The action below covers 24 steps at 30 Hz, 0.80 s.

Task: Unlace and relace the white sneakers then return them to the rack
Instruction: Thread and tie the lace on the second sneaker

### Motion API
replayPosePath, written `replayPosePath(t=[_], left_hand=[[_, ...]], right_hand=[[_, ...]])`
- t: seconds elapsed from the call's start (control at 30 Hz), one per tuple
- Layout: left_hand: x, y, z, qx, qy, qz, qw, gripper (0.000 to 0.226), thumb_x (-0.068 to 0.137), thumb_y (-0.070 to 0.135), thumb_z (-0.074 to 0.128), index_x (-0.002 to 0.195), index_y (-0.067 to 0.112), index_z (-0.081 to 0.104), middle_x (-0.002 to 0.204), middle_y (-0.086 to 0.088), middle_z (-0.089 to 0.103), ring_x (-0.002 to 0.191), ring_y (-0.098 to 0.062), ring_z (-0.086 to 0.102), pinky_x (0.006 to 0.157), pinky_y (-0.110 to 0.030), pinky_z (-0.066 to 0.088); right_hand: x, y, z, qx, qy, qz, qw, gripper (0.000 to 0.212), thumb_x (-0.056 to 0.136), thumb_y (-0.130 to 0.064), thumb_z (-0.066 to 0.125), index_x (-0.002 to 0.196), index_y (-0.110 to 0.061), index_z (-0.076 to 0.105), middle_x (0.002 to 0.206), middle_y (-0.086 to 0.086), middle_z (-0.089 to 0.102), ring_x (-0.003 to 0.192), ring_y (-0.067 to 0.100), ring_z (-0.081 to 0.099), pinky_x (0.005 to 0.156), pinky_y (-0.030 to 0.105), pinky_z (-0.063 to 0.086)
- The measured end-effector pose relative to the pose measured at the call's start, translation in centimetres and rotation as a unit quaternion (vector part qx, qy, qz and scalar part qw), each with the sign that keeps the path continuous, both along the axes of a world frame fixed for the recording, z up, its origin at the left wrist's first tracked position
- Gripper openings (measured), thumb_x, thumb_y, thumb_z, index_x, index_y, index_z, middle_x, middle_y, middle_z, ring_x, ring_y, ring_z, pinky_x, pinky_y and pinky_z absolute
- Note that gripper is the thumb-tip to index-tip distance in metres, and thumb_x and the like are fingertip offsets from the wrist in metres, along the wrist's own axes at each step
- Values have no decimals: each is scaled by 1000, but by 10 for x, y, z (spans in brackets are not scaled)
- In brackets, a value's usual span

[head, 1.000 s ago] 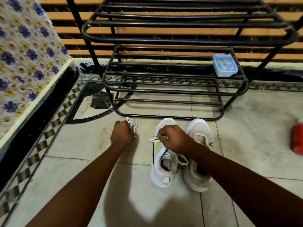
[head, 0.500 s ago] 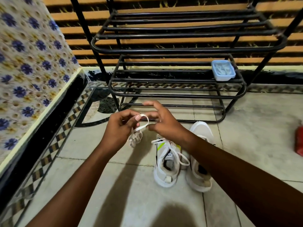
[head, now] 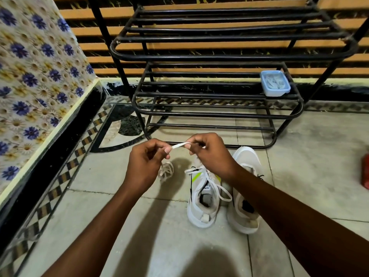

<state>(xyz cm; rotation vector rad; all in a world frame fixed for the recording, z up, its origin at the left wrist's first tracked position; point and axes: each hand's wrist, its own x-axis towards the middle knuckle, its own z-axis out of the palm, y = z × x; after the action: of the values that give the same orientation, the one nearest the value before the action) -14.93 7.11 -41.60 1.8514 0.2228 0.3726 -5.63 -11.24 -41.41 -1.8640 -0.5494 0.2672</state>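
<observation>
Both hands pinched freed white lace (head: 180, 145) above floor: left hand (head: 146, 163), right hand (head: 209, 154). Sneakers (head: 203, 196) stood before rack (head: 219, 56). Lace looked limp, light; best held near tip for threading.

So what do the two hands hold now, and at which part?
Both hold one white lace: the left hand and the right hand each pinch a short stretch of it between them; the rest hangs below the left hand.

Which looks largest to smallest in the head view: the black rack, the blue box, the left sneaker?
1. black rack
2. left sneaker, though it lies nearer the camera than the box
3. blue box
</observation>
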Motion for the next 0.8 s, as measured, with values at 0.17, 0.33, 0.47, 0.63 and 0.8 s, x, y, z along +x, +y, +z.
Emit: replayPosePath(t=[0.17,0.33,0.47,0.63,0.8], left_hand=[[-8,6,-19,51,41,19,998,11,95,21,75,84,20,77,73,1,73,59,-23,58,58,-26,46],[-16,17,-23,62,60,78,993,11,93,19,76,85,26,78,83,9,77,61,-13,59,63,-30,50],[-17,31,-15,50,44,127,990,10,93,16,75,87,23,77,87,5,77,77,-27,69,76,-47,58],[-17,19,-15,119,85,86,985,21,87,14,82,101,28,74,100,12,74,94,-9,67,83,-38,57],[-21,-1,-7,107,43,-26,993,46,85,9,83,126,24,69,113,15,74,104,2,65,74,-5,43]], right_hand=[[10,-15,-3,-12,-1,-11,1000,14,96,-13,65,88,-10,75,72,8,71,70,22,67,70,31,51],[8,-26,-9,1,-13,-44,999,14,95,-13,66,84,-13,74,68,1,70,67,18,65,72,37,55],[-1,-19,-10,11,2,-34,999,14,94,-13,66,82,-15,74,67,0,71,67,21,66,76,45,57],[-12,-9,0,46,33,13,998,13,95,-11,65,86,-9,73,73,7,73,64,18,64,69,35,55],[-18,3,13,21,-28,70,997,11,92,-14,68,85,-16,76,72,-2,73,71,19,66,71,36,53]])
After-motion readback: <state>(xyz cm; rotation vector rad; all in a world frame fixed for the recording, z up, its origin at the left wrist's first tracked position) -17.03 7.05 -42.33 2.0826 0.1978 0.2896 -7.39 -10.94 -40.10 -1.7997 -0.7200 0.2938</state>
